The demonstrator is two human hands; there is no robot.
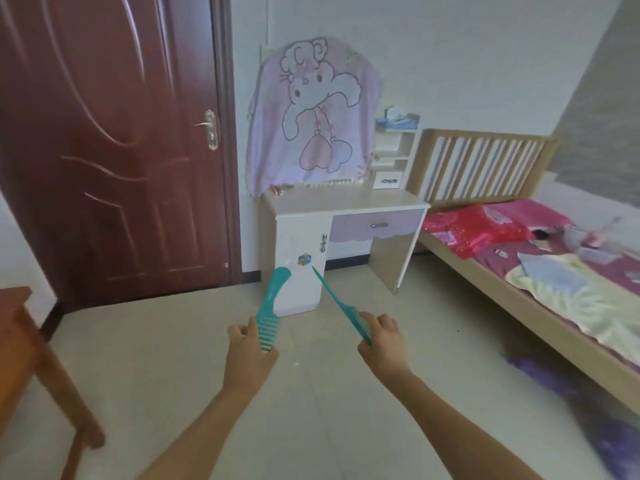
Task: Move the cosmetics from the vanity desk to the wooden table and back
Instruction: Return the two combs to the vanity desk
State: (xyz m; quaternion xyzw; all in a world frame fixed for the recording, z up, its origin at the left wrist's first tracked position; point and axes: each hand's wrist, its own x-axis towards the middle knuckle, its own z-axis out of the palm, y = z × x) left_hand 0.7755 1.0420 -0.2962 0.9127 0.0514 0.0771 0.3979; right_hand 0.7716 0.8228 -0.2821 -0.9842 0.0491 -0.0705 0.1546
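Step in hand: I judge I am carrying two combs across the floor toward the vanity bench (346,202), the return leg of the task.
Left hand (251,348): closed around the toothed end of the wide-tooth comb (272,313); its handle points up and away.
Right hand (381,341): pinched on the toothed end of the tail comb (341,301); the thin spike aims at the bench's cupboard door.
Where the things are: both combs are in the air, well apart from the bench top and from the wooden bench (20,341) at my left edge.
Doing it well: I would keep the spike angled off the glossy cupboard front, lower each comb flat on the bare top, and let go one hand at a time.
Materials: teal combs look like hard, smooth plastic, light and stiff; the teeth give poor purchase, so I would grip firmly.
Shapes: one comb broad with a curved handle, the other slim and tapering to a point.
Bench surface: white, glossy, flat; a pink cartoon cloth (311,116) hangs behind it.
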